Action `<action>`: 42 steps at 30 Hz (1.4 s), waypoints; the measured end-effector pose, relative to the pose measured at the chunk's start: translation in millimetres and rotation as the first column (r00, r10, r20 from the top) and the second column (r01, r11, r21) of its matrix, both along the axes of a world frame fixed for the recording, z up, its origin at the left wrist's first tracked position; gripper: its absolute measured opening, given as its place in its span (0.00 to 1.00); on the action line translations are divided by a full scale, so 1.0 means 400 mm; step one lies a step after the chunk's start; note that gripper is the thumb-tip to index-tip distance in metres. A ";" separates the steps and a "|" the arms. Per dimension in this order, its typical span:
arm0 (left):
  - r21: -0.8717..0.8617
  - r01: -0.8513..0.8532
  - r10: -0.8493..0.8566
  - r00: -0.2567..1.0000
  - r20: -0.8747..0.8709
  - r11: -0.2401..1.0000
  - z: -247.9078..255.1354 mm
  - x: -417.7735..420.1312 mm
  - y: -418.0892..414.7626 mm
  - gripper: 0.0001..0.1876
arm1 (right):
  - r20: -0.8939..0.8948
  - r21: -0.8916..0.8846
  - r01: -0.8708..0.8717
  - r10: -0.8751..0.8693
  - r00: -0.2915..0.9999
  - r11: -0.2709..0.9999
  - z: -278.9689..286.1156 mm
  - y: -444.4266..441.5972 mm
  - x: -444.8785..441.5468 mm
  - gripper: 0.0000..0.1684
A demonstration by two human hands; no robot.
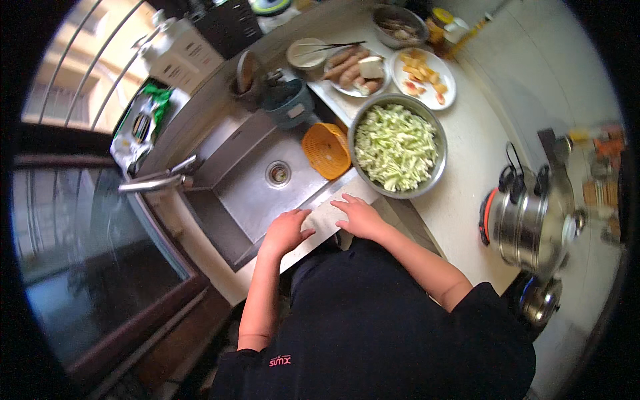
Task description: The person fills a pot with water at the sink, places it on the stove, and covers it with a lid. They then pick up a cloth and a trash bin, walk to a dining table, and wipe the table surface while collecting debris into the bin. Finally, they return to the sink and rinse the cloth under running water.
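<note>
My left hand [287, 231] is over the front rim of the stainless steel sink [250, 185], fingers spread and holding nothing. To its right, my right hand [361, 217] hovers at the pale counter edge [320, 220], also with fingers apart and nothing in it. Just beyond the right hand sits a metal bowl [442, 165] heaped with chopped pale-green cabbage [395, 147]. An orange plastic colander basket [327, 151] leans on its side in the sink's right end, beside the bowl. Bits of food lie in the sink drain [278, 173].
A faucet [160, 182] reaches in from the left. Behind are a teal basket [287, 102], a plate of sweet potatoes [352, 70], a plate of yellowish food pieces [422, 77] and a metal bowl [398, 27]. A steel steamer pot [530, 220] stands right; an open window [100, 250] is left.
</note>
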State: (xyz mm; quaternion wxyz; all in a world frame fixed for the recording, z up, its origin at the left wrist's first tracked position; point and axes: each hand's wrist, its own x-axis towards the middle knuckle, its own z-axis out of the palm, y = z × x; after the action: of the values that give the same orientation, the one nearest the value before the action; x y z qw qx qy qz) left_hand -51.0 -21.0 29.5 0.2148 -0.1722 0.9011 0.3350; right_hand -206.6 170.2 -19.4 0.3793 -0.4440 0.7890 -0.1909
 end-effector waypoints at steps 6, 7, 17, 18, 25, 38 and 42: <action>-0.028 0.192 -0.194 0.978 -0.081 0.981 -0.047 -0.048 -0.018 0.29 | -0.016 0.030 0.204 -0.203 0.979 0.979 0.013 0.064 0.033 0.37; -0.020 0.237 -0.238 0.966 -0.099 0.971 -0.054 -0.065 -0.007 0.29 | -0.017 0.045 0.232 -0.232 0.973 0.972 0.013 0.079 0.038 0.37; 0.029 0.392 -0.386 0.915 -0.118 0.920 -0.021 -0.122 0.101 0.29 | -0.026 0.114 0.321 -0.320 0.947 0.940 -0.018 0.144 0.077 0.37; 0.030 0.398 -0.392 0.912 -0.123 0.917 -0.020 -0.117 0.103 0.29 | -0.017 0.117 0.316 -0.316 0.949 0.942 -0.011 0.138 0.077 0.37; 0.012 0.390 -0.386 0.916 -0.109 0.921 -0.026 -0.074 0.105 0.29 | 0.002 -0.033 0.374 -0.375 0.927 0.927 -0.025 0.133 0.070 0.40; 0.034 0.234 -0.228 0.966 -0.125 0.972 -0.019 -0.025 0.097 0.28 | 0.232 -0.113 0.414 -0.381 0.895 0.903 -0.089 0.055 0.045 0.52; 0.036 0.158 -0.153 0.981 -0.123 0.987 -0.028 0.010 0.081 0.28 | 0.260 -0.078 0.313 -0.284 0.923 0.947 -0.046 0.008 0.033 0.50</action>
State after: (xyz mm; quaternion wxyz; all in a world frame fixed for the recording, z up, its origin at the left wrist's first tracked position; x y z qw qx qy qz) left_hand -47.0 11.4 18.2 0.1897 -0.0760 0.9152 0.3472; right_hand -193.2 173.5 -37.7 0.4133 -0.3132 0.7818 -0.3463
